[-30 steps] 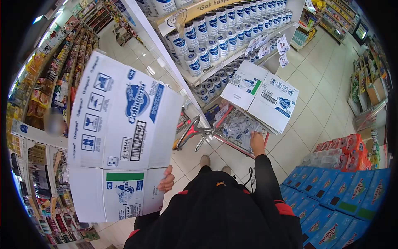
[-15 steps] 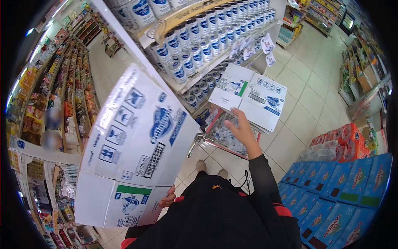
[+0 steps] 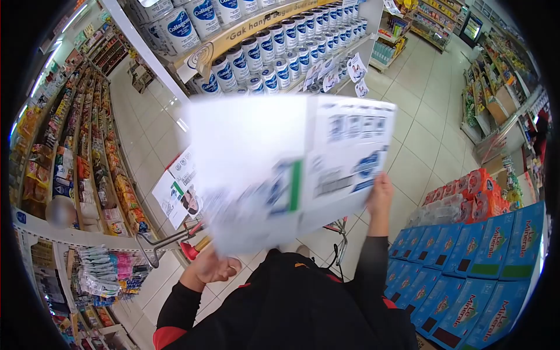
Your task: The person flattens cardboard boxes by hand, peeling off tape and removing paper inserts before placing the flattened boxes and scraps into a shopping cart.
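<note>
A flattened white carton [image 3: 350, 157] with blue print and a green stripe is raised in front of me, blurred by motion. My right hand [image 3: 380, 195] grips it by its right edge. My left hand [image 3: 216, 267] is at the lower left corner of the carton, fingers loosely curled and apart, with nothing visible in them. Close to that hand are a red piece [image 3: 189, 251] with a tan handle-like part and the metal bar of a cart [image 3: 154, 256]. Most of the cart is hidden behind the carton.
Ahead stands a shelf of white-and-blue cans [image 3: 251, 55]. Blue boxes [image 3: 466, 251] and red-wrapped bottle packs [image 3: 481, 192] are stacked on my right. Snack shelves [image 3: 76, 157] line the left side. A white printed panel [image 3: 178, 189] shows left of the carton.
My right hand has taken hold of the carton that lay on the cart and lifted it. The large carton has left my left hand. The view has shifted slightly.
</note>
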{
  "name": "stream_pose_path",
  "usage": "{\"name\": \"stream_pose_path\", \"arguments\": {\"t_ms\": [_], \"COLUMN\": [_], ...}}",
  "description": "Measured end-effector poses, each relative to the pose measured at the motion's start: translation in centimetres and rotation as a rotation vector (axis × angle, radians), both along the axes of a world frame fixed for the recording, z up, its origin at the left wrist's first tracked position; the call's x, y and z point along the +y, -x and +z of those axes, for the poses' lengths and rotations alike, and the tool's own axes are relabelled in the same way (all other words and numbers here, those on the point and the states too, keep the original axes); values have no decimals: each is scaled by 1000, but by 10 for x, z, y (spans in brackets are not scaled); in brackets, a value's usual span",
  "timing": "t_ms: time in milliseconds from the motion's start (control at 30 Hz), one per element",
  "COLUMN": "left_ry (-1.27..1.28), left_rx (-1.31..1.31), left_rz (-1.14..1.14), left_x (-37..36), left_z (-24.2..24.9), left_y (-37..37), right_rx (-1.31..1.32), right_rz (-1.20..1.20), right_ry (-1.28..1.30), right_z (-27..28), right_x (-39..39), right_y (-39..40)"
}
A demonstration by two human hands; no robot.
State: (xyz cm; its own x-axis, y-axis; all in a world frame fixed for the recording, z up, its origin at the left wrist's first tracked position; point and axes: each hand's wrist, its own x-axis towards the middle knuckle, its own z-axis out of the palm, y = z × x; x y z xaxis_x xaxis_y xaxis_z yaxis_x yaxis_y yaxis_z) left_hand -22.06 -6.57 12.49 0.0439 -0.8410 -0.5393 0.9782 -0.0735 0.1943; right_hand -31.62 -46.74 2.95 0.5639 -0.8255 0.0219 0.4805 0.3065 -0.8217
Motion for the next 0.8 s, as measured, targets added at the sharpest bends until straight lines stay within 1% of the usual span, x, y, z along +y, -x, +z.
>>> {"name": "stream_pose_path", "arguments": {"t_ms": [67, 100, 133, 167, 200, 233, 267, 333, 367, 433, 500, 567, 633, 667, 700, 767, 800], "left_ry": [6, 11, 17, 21, 35, 37, -5, -47, -94, -137, -181, -168, -251, -241, -235, -242, -288], "left_rx": [-37, -39, -50, -60, -77, -76, -93, -107, -136, -161, -172, -194, -103, -8, -8, 116, 95], "left_rz": [110, 120, 187, 255, 284, 298, 332, 380, 400, 433, 513, 544, 652, 695, 711, 756, 793], "left_x": [2, 5, 9, 13, 15, 16, 18, 22, 26, 35, 49, 58, 69, 74, 79, 87, 88], "left_z": [12, 13, 13, 13, 13, 13, 13, 11, 10, 6, -3, -14, -34, -43, -56, -88, -102], "left_y": [-10, -14, -16, -18, -21, -22, -24, -27, -28, -34, -40, -46, -53, -58, -63, -71, -75], "right_rx": [164, 229, 294, 292, 362, 432, 430, 672, 669, 904, 936, 967, 985, 984, 1027, 1061, 1079], "right_rz": [-235, -298, -359, -346, -380, -413, -400, -484, -472, -451, -473, -489, -466, -451, -449, -444, -435], "right_ry": [42, 64, 86, 91, 113, 135, 141, 164, 171, 238, 284, 331, 366, 376, 413, 460, 477], "right_z": [-29, -39, -49, -62, -75, -78, -81, -83, -82, -80, -90, -93, -96, -94, -90, -92, -98], "right_x": [-42, -58, -73, -88, -101, -106, -111, -117, -117, -117, -120, -121, -122, -120, -118, -120, -124], "right_y": [25, 35, 43, 49, 53, 50, 44, 29, 20, -1, -20, -38, -50, -54, -59, -64, -64]}}
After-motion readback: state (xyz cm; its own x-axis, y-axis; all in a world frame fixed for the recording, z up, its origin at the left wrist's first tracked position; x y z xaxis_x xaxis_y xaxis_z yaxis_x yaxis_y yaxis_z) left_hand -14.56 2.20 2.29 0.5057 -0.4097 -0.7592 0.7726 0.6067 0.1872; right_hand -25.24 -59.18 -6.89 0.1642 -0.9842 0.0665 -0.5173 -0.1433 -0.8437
